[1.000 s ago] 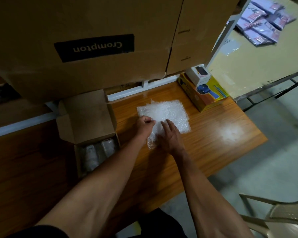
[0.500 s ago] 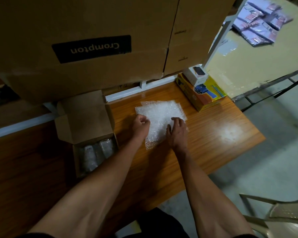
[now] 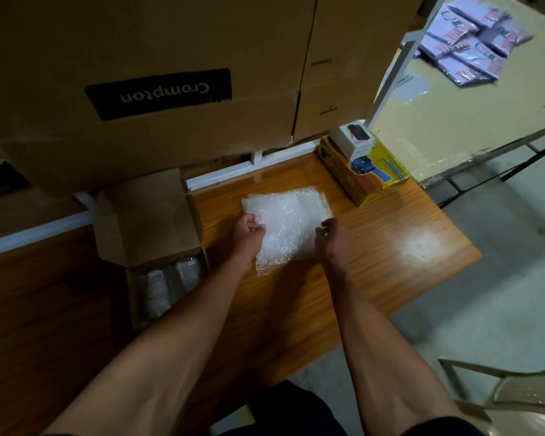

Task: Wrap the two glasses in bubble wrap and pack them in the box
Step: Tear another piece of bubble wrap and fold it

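A stack of clear bubble wrap sheets [image 3: 288, 225] lies on the wooden table [image 3: 390, 240]. My left hand [image 3: 249, 232] pinches the left edge of the top sheet. My right hand [image 3: 334, 239] pinches its right edge. To the left stands a small open cardboard box [image 3: 145, 221] with its lid flap up. Inside it lie two bundles wrapped in bubble wrap [image 3: 170, 283], side by side; what they contain is hidden.
Large cardboard cartons [image 3: 158, 92] overhang the table's far side. A yellow box [image 3: 368, 174] with a small white box [image 3: 354, 140] on top sits at the far right. A chair [image 3: 516, 394] stands at the lower right. Another table with packets [image 3: 472, 42] is beyond.
My right hand has slid from the sheet's middle to its right edge and closed on it. My left hand stays at the left edge. The sheet now lies spread between both hands.
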### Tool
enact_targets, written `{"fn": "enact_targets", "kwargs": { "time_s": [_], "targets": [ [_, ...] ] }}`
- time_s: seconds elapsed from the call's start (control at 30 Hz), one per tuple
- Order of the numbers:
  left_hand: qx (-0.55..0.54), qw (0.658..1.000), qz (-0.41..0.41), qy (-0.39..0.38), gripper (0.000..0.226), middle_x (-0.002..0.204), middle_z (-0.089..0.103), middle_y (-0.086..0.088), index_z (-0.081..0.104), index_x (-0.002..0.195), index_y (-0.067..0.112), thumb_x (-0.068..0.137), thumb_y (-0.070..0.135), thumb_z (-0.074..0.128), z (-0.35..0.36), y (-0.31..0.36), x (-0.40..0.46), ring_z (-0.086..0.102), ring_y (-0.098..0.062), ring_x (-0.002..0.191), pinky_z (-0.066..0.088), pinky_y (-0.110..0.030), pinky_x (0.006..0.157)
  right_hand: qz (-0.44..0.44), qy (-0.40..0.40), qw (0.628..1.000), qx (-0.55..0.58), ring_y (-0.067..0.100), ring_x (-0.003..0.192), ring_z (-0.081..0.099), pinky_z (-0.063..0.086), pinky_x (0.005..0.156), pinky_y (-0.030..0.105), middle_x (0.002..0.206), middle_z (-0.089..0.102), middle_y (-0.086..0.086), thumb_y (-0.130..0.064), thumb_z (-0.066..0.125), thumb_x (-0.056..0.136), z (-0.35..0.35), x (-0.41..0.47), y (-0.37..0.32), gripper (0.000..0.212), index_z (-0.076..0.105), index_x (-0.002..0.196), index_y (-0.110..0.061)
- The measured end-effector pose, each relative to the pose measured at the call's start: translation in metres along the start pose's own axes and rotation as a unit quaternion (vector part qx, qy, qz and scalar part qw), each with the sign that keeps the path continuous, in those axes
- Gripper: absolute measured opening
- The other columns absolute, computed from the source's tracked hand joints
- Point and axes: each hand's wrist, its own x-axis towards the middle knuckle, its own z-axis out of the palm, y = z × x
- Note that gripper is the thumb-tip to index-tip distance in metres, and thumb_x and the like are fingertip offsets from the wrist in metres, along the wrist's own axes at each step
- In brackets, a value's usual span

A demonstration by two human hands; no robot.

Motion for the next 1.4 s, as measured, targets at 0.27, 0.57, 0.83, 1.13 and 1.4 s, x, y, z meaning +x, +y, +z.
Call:
{"fn": "enact_targets", "kwargs": {
  "time_s": [0.27, 0.57, 0.83, 1.13, 1.4],
  "targets": [
    [0.014, 1.000, -0.017, 0.005, 0.076, 0.149, 0.051, -0.007, 0.033, 0.156, 0.032, 0.092, 0.019, 0.072, -0.020, 0.008, -0.003, 0.062, -0.026, 0.113, 0.060, -0.047, 0.089, 0.049, -0.150, 0.912, 0.380, 0.030, 0.106, 0.075, 0.059, 0.092, 0.044, 0.115, 0.078, 0.010, -0.018, 0.069, 0.100, -0.023, -0.003, -0.031, 0.013, 0.061, 0.109, -0.012],
    [0.059, 0.992, 0.110, 0.016, 0.107, 0.171, 0.013, 0.004, 0.009, 0.158, 0.054, 0.081, 0.036, 0.081, -0.052, 0.054, -0.025, 0.021, -0.034, 0.155, 0.039, -0.063, 0.114, -0.012, -0.229, 0.900, 0.370, 0.034, 0.107, 0.073, 0.054, 0.098, 0.052, 0.115, 0.077, 0.008, -0.024, 0.065, 0.102, -0.044, -0.021, -0.076, 0.016, 0.074, 0.112, -0.015],
    [-0.066, 0.983, 0.097, -0.141, 0.048, 0.130, 0.067, -0.003, 0.065, 0.123, 0.023, 0.084, 0.045, 0.083, -0.089, 0.068, -0.039, 0.063, -0.027, 0.120, 0.057, -0.037, 0.090, -0.060, -0.332, 0.869, 0.363, 0.045, 0.117, 0.063, 0.055, 0.099, 0.054, 0.126, 0.065, 0.026, -0.032, 0.070, 0.100, -0.049, -0.053, -0.113, 0.045, 0.065, 0.122, 0.007],
    [-0.107, 0.991, 0.073, -0.036, 0.090, 0.142, 0.052, -0.004, 0.028, 0.163, 0.016, 0.092, 0.045, 0.077, -0.130, 0.066, -0.063, 0.058, -0.024, 0.125, 0.054, -0.035, 0.092, 0.012, -0.347, 0.862, 0.368, 0.037, 0.122, 0.066, 0.057, 0.100, 0.051, 0.131, 0.070, 0.015, -0.016, 0.072, 0.097, -0.040, -0.090, -0.119, 0.029, 0.069, 0.122, 0.000],
    [-0.108, 0.983, 0.086, -0.118, 0.098, 0.143, 0.063, -0.010, 0.049, 0.150, 0.018, 0.072, 0.063, 0.085, -0.172, 0.049, -0.081, 0.065, -0.025, 0.123, 0.053, -0.053, 0.107, 0.036, -0.304, 0.860, 0.409, 0.043, 0.128, 0.062, 0.052, 0.107, 0.060, 0.137, 0.065, 0.019, -0.023, 0.061, 0.106, -0.030, -0.117, -0.148, 0.029, 0.066, 0.130, -0.006]
  ]
}}
